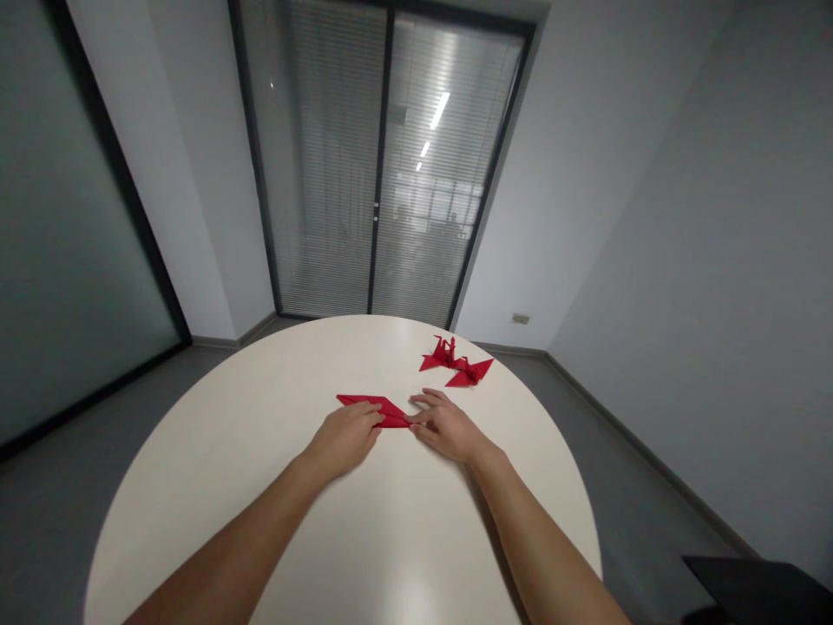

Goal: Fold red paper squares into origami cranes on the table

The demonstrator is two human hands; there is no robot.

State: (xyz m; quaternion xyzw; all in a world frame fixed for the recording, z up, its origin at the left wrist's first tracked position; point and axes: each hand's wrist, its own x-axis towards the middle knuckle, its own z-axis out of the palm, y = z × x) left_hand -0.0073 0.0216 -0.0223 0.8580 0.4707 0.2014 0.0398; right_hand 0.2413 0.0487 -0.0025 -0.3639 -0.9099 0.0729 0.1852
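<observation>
A folded sheet of red origami paper [394, 411], long and slanted with pointed ends, lies flat on the round table. My left hand [348, 434] holds it down near the middle, its fingers bent over the paper and hiding part of it. At the paper's right tip, my right hand [449, 425] pinches the corner between thumb and index finger, while its other fingers stay raised and spread. Beyond my right hand sit red folded paper cranes [469, 372], close together, with pointed wings and tails.
The round white table [260, 391] fills the middle of the view, its far edge just past the cranes. Glass doors with blinds [325, 174] stand behind it. At the lower right is a dark object [761, 586], perhaps a chair.
</observation>
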